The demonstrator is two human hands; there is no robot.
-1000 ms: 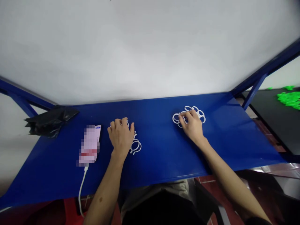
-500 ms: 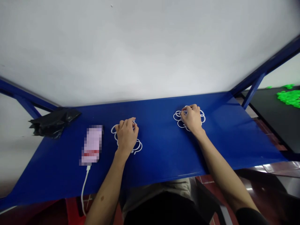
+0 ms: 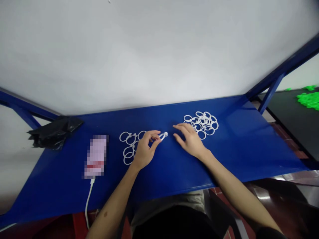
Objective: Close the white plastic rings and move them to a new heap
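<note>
On the blue table (image 3: 239, 146) lie two groups of thin white plastic rings. The left group (image 3: 129, 146) spreads beside my left hand (image 3: 144, 149), which pinches one white ring (image 3: 163, 135) between thumb and fingers and holds it out to the right. My right hand (image 3: 188, 139) hovers just right of that ring with its fingers stretched out and apart, holding nothing. The right pile of rings (image 3: 203, 122) lies behind and to the right of my right hand, uncovered.
A phone (image 3: 96, 156) lies left of the left ring group, with a white cable (image 3: 88, 199) running off the front edge. A crumpled black bag (image 3: 53, 131) sits at the far left. Green pieces (image 3: 309, 99) lie on a dark table at right. A white wall rises behind.
My left hand lifted off the left rings and moved right, pinching one ring. My right hand left the right pile and came left toward it, fingers spread.
</note>
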